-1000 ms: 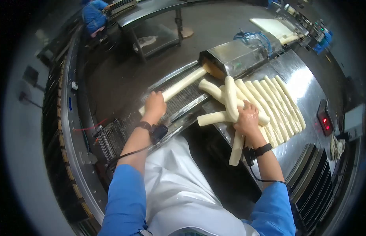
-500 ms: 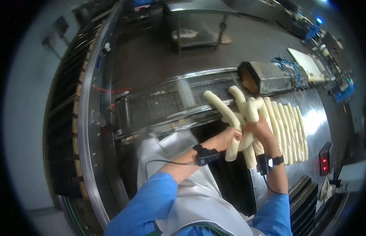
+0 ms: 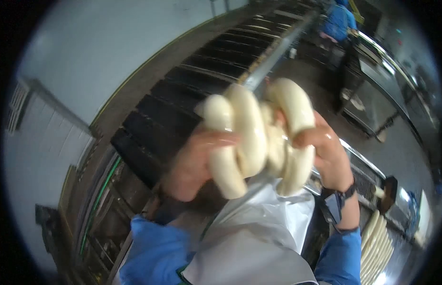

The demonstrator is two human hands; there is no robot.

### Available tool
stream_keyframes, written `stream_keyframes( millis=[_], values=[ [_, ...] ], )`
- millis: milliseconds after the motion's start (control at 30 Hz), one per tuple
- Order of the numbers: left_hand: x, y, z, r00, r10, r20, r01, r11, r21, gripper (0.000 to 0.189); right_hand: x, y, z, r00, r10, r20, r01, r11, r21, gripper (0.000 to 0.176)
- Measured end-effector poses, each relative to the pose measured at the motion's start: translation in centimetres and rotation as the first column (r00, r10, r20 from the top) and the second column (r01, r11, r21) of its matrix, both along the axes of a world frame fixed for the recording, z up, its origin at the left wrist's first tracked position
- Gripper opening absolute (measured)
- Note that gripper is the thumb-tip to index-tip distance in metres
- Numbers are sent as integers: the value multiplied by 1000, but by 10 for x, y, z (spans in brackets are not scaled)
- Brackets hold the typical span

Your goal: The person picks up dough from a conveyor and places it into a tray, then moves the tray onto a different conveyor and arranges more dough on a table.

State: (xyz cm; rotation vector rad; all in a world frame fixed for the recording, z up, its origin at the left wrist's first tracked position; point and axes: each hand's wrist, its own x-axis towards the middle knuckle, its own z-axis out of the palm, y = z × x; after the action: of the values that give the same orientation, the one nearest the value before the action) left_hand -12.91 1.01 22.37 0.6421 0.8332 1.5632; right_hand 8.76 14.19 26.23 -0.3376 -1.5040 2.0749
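Thick, pale, glossy dough ropes point(image 3: 252, 135), looped and twisted together, are held up in front of my apron. On the left side, my left hand point(image 3: 195, 164) is closed round a dough loop, its thumb across the front; motion blurs it. My right hand point(image 3: 328, 154) grips the right-hand part of the dough, thumb in front and most fingers hidden behind. A dark device is strapped to my right wrist.
Black trays point(image 3: 157, 111) line a long metal conveyor beyond the dough. Several straight dough ropes point(image 3: 376, 247) lie on the steel table at lower right. Farther back are a person in blue point(image 3: 338, 23) and a metal table point(image 3: 382, 83). A pale wall point(image 3: 102, 52) stands left.
My view has swung left, from the steel table toward the black trays. Both hands have lifted the dough off the table side, and it is now bunched into loops between them.
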Motion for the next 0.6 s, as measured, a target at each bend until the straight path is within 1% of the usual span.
stream_keyframes(
  millis=[33,67,100,133,167,200,233,267,300,333,367,400,433,467,500,533,567,600],
  values=[
    [0,-20,29,862,355,-361,-372,928,25,24,-31,-8,14,996,70,-63,-63,992,106,30],
    [-25,-28,42,953,295,-73,-294,956,18,24,-60,7,3,985,105,-139,-13,840,542,23],
    [-66,-46,23,780,417,-466,-449,892,48,29,-98,26,-17,964,166,-206,91,521,849,17],
    [-84,-62,38,948,315,-37,-316,948,-44,33,-148,36,-32,936,337,-102,-292,904,314,17],
    [-96,-68,39,894,445,-58,-448,892,-54,33,-188,29,-27,931,364,-7,-359,921,150,39],
    [-124,-88,25,839,525,-142,-543,822,-170,35,-214,23,-25,913,399,88,-399,917,-21,63],
    [-142,-105,11,793,529,-301,-600,763,-241,45,-226,23,-35,967,96,235,-148,966,213,85],
    [-156,-121,-3,736,503,-453,-658,691,-299,57,-227,27,-44,968,-17,251,-51,964,263,83],
    [-178,-137,-19,627,455,-632,-760,534,-370,69,-233,43,-67,972,-45,229,-14,968,249,69],
    [-194,-154,-43,514,356,-780,-847,356,-395,83,-222,60,-83,963,-54,266,-23,960,280,65],
    [-228,-182,-83,513,197,-836,-841,313,-442,93,-205,76,-105,971,-74,226,6,958,287,69],
    [-265,-218,-137,453,128,-882,-845,378,-379,86,-178,93,-119,946,-97,309,-14,941,337,64],
    [-271,-224,-149,437,161,-885,-866,343,-365,81,-150,119,-154,937,-165,309,31,918,395,61],
    [-273,-223,-148,414,190,-890,-886,308,-346,77,-112,144,-174,868,-292,401,54,859,509,58],
    [-271,-213,-141,417,191,-889,-887,298,-352,77,-68,174,-210,805,-413,426,58,769,636,58],
    [-264,-200,-131,353,181,-918,-930,173,-324,67,-27,179,-213,615,-586,527,-51,638,769,61],
    [-258,-191,-122,288,159,-944,-958,45,-284,59,10,177,-210,355,-742,569,-128,564,816,58],
    [-275,-207,-141,284,159,-946,-959,32,-282,59,87,212,-270,359,-871,335,-323,221,920,64]
  ],
)
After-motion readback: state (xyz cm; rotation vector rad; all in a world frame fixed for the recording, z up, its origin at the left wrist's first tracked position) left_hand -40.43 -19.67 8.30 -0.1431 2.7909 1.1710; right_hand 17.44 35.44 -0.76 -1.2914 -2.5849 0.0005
